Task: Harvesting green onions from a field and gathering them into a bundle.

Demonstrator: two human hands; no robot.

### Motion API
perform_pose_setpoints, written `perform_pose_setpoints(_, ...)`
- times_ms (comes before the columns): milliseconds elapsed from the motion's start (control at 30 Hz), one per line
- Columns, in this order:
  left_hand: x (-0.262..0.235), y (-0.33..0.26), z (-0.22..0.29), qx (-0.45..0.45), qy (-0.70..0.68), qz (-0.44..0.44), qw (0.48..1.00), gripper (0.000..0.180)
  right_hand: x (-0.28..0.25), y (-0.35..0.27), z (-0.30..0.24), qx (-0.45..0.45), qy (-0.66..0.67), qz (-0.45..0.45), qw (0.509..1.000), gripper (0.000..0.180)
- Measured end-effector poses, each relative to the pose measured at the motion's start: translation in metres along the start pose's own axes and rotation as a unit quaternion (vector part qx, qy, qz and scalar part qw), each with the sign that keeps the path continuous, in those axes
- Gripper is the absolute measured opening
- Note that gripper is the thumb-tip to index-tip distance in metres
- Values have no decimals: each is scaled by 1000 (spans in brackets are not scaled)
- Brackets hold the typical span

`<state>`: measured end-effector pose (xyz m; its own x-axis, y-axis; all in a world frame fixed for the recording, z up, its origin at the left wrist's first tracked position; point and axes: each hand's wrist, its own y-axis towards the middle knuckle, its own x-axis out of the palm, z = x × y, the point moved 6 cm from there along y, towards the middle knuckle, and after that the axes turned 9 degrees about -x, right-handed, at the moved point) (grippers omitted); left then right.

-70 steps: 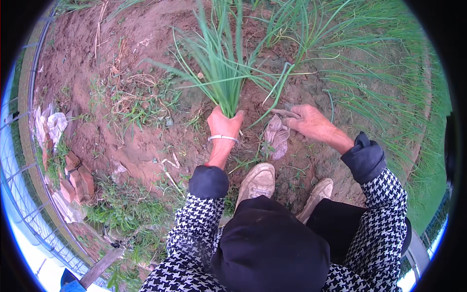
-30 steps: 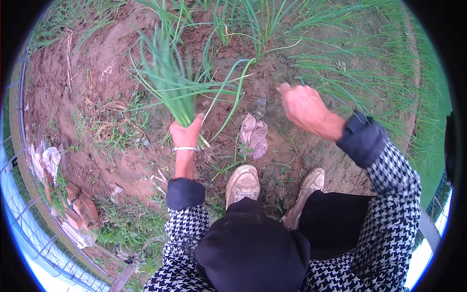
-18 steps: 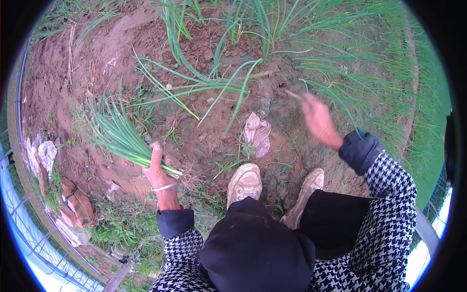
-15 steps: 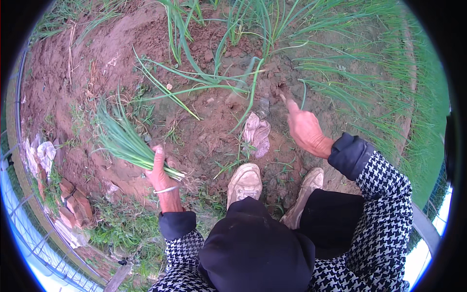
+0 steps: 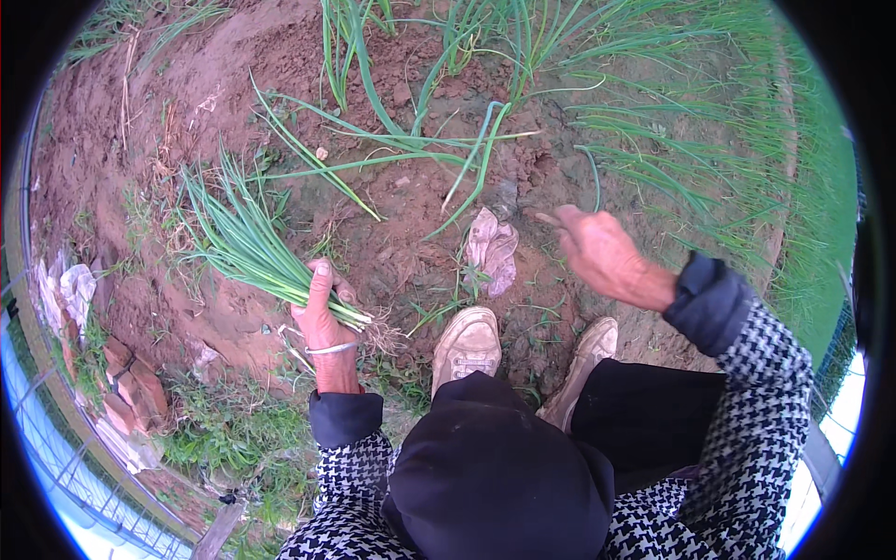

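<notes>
My left hand (image 5: 322, 313) is closed around a bunch of green onions (image 5: 247, 247), roots toward me and leaves fanning to the far left. Strands of pale root (image 5: 381, 331) hang out beside my wrist. Over the soil to the right, my right hand (image 5: 602, 252) has its fingers mostly curled. A thin, tan tip (image 5: 543, 218) sticks out leftward from it; whether that is a finger or a held thing is unclear. Just left of this hand, a crumpled pinkish cloth-like scrap (image 5: 491, 252) lies on the ground. Loose onion stalks (image 5: 373, 163) lie beyond it.
Onion plants stand in the soil at the far middle (image 5: 457, 47), and rows of thinner ones (image 5: 691, 149) spread on the right. My shoes (image 5: 467, 347) are on the dirt near weeds (image 5: 229, 429). Bricks (image 5: 135, 387) and whitish plastic (image 5: 75, 289) lie at the left.
My right hand has moved nearer to me and slightly right. The bunch in my left hand has shifted slightly right and away from me, and its roots show more plainly.
</notes>
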<state>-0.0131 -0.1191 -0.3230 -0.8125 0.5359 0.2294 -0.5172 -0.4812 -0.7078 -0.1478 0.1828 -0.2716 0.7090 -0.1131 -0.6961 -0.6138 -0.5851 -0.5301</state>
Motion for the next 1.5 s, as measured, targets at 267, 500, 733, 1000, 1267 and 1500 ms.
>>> perform_pose_setpoints(267,13,-2,1,-14,-31,-5,999,14,-1,56,24,-58,-18,5,998,19)
perform_pose_setpoints(500,-1,2,0,-11,-33,-22,999,14,38,-21,51,114,235,218,941,19)
perform_pose_setpoints(733,8,-5,-5,-38,-46,-67,996,17,-18,-6,15,-28,59,81,995,12)
perform_pose_setpoints(1000,9,-11,-8,-51,7,-34,998,20,5,-42,-24,-30,56,-65,996,11)
perform_pose_setpoints(1267,22,-10,-10,-81,-35,-69,994,19,39,-26,-47,-127,-87,-192,969,23)
perform_pose_setpoints(1500,33,-8,-23,-87,-48,-88,991,20,40,-35,65,77,213,82,971,18)
